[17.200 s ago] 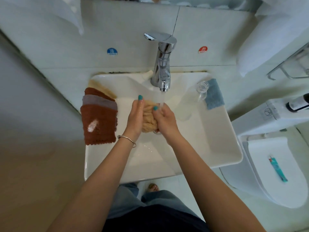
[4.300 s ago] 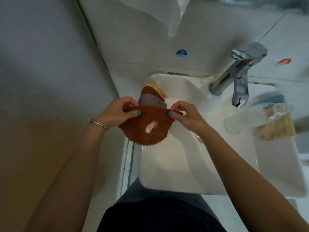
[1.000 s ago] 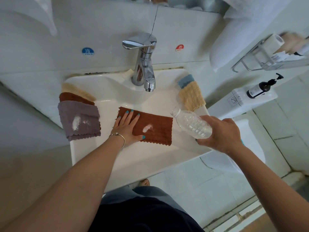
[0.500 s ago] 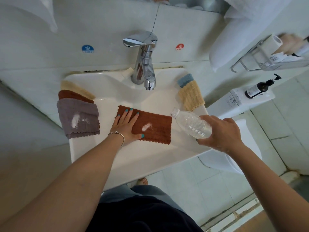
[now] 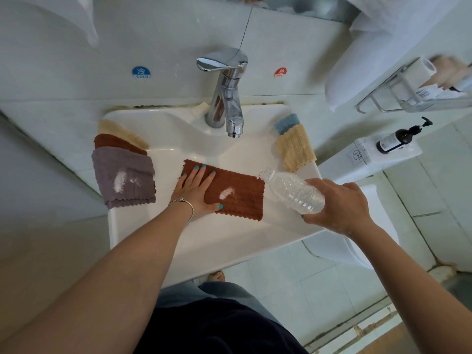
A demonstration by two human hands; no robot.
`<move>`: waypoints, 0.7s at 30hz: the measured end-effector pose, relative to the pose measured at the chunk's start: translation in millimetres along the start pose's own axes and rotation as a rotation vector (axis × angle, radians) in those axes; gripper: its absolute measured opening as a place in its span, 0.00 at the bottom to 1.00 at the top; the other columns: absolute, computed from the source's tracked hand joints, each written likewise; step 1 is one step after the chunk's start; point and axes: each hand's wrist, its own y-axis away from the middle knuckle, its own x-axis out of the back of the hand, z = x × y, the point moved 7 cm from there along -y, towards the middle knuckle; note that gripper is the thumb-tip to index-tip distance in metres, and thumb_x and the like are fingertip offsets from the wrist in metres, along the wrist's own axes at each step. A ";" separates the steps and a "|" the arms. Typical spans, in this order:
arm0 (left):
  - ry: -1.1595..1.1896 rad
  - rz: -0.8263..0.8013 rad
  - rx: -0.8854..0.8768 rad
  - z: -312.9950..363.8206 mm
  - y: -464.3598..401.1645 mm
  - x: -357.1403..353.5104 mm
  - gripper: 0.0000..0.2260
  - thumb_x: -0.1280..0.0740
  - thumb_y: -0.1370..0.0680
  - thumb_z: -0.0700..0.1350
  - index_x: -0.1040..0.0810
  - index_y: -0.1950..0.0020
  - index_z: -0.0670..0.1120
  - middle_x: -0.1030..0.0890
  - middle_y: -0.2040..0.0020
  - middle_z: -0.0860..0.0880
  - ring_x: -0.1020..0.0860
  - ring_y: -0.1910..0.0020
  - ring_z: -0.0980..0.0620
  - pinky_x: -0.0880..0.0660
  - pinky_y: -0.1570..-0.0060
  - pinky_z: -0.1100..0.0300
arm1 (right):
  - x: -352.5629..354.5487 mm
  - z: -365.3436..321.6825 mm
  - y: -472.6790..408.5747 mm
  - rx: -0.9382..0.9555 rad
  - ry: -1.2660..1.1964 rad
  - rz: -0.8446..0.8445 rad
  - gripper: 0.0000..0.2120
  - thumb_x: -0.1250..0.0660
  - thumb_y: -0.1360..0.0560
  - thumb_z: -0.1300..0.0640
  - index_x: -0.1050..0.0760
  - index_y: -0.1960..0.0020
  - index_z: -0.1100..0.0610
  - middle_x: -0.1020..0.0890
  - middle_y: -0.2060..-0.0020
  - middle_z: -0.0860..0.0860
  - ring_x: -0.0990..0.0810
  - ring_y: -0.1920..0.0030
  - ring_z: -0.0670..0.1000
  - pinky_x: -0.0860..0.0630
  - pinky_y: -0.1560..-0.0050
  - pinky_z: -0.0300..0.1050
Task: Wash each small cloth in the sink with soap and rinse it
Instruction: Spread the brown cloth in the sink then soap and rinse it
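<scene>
A brown cloth [image 5: 237, 194] with a white smear of soap lies spread flat in the white sink [image 5: 204, 241]. My left hand [image 5: 195, 191] presses flat on its left end, fingers straight. My right hand [image 5: 339, 205] grips a clear plastic bottle [image 5: 293, 191], tilted with its open neck toward the cloth's right edge. A stack of cloths hangs over the sink's left rim: a purple cloth [image 5: 124, 176] with a soap smear on top, a brown one and a beige one beneath. A beige cloth [image 5: 295, 146] over a blue cloth [image 5: 287, 122] lies on the right rim.
The chrome tap [image 5: 226, 95] stands at the back of the sink, no water running. A dark pump bottle [image 5: 398, 139] sits on the toilet tank at right. A wall shelf [image 5: 421, 90] with rolled items and white towels hang above. Tiled floor lies below.
Since 4.3 s ago the brown cloth came off the left stack into the sink. Over the last second the bottle's neck has edged slightly closer to the cloth; my left hand stays put.
</scene>
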 end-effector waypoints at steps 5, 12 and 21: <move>-0.004 -0.002 -0.002 0.0 -0.7 -0.5 0.44 0.40 0.27 0.71 0.63 0.22 0.58 0.67 0.22 0.53 0.68 0.24 0.54 0.65 0.25 0.52 | -1.0 -0.4 0.2 -0.009 -0.040 -0.003 0.34 0.27 0.34 0.37 0.33 0.31 0.42 0.20 0.42 0.44 0.22 0.49 0.52 0.34 0.36 0.48; -0.007 -0.003 -0.002 0.2 -0.8 -0.3 0.44 0.41 0.27 0.71 0.63 0.22 0.58 0.67 0.22 0.53 0.68 0.24 0.54 0.65 0.26 0.53 | 4.9 -14.0 -7.7 -0.010 -0.125 0.022 0.36 0.26 0.35 0.39 0.33 0.30 0.43 0.19 0.43 0.46 0.27 0.55 0.51 0.35 0.41 0.46; -0.015 0.003 -0.003 0.7 0.2 0.2 0.45 0.41 0.27 0.71 0.64 0.21 0.56 0.67 0.22 0.53 0.68 0.24 0.54 0.65 0.26 0.52 | 4.2 -26.5 -33.9 -0.038 -0.502 0.127 0.38 0.22 0.38 0.39 0.32 0.34 0.50 0.21 0.49 0.47 0.22 0.49 0.54 0.24 0.51 0.49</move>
